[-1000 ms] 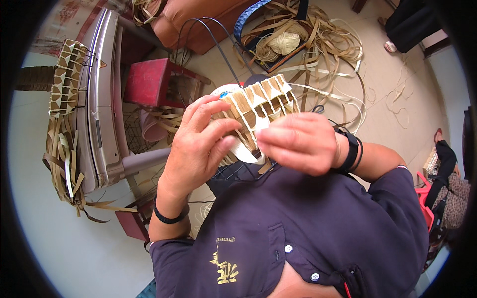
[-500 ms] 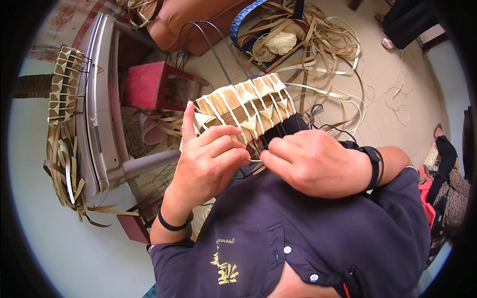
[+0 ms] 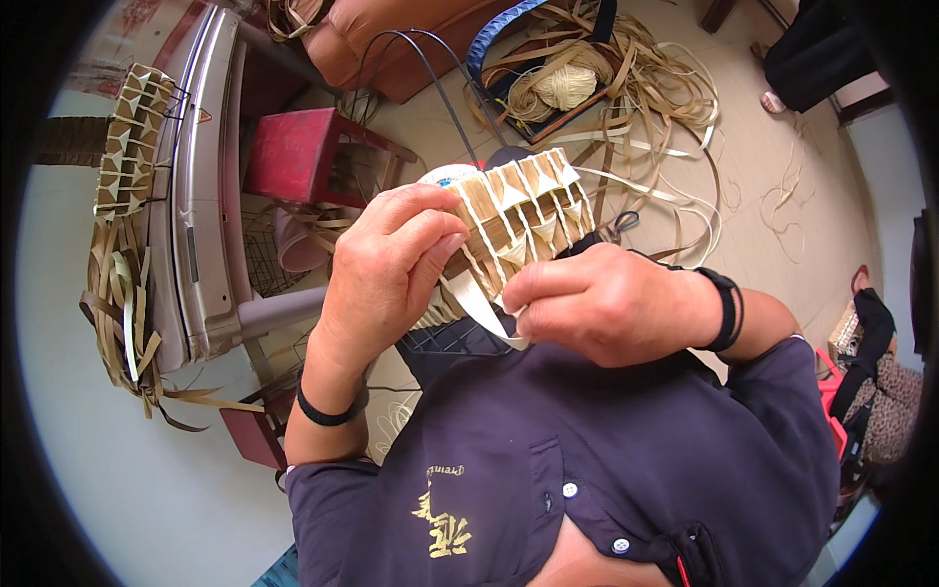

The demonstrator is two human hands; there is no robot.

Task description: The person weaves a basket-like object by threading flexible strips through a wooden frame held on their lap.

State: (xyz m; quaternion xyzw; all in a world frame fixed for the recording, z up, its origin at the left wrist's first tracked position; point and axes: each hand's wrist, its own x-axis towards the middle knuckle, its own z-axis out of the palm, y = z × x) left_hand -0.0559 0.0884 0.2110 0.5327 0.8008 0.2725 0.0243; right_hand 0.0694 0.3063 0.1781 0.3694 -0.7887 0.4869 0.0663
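A half-woven piece of tan and cream flat strips, wrapped round with cream cord, is held tilted in front of my chest. My left hand is closed on its left end, thumb and forefinger pinched at the edge. From the near side a wide cream strip hangs in a curve toward my right fingers. My right hand pinches at the near edge, closed on this strip; its fingertips hide the exact grip. Dark wire hoops rise behind the piece.
Loose strips and a ball of cream cord lie at the far side, with scissors nearer. A red stool and a grey machine stand left, another woven piece beside it. A person's foot shows far right.
My left hand has shifted from the near face to the piece's left end, its raised forefinger now bent. The wide cream strip has come into view between my hands. The piece has moved slightly right.
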